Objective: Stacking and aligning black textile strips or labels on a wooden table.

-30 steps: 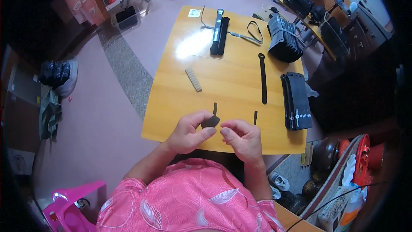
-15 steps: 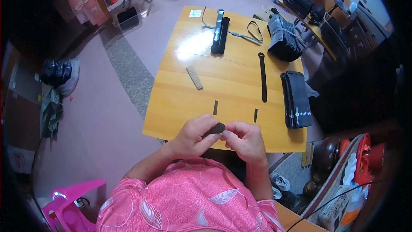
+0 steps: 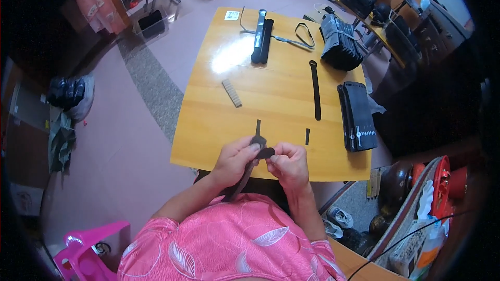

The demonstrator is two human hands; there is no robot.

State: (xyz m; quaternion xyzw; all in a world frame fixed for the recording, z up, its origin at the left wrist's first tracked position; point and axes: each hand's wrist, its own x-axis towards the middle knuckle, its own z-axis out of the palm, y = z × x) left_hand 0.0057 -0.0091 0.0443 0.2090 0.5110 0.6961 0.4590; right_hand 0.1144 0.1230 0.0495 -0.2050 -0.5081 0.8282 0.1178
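A dark fabric strap (image 3: 241,183) is held at the table's near edge, its long part hanging down toward my lap. My left hand (image 3: 232,160) is closed around it, thumb on top. At the strap's rounded black end, my right hand (image 3: 292,167) pinches with thumb and forefinger; whether it also holds some smaller piece is hidden. Just beyond the left hand lies a short black strip (image 3: 258,126). A second short black strip (image 3: 307,137) is beyond the right hand. Farther off, a long black strap (image 3: 316,93) with a looped head lies straight.
On the yellow wooden table (image 3: 208,130) are a beige ridged strip (image 3: 232,93), black tube-like pieces (image 3: 264,41), a grey cord (image 3: 291,41), a tied black bundle (image 3: 341,44) and a folded black stack (image 3: 357,117). A pink chair (image 3: 88,242) stands at lower left.
The strap has been turned in my hands, so its rounded end now points right and its hanging length shows. My right hand has shifted slightly. The whole view has moved a little.
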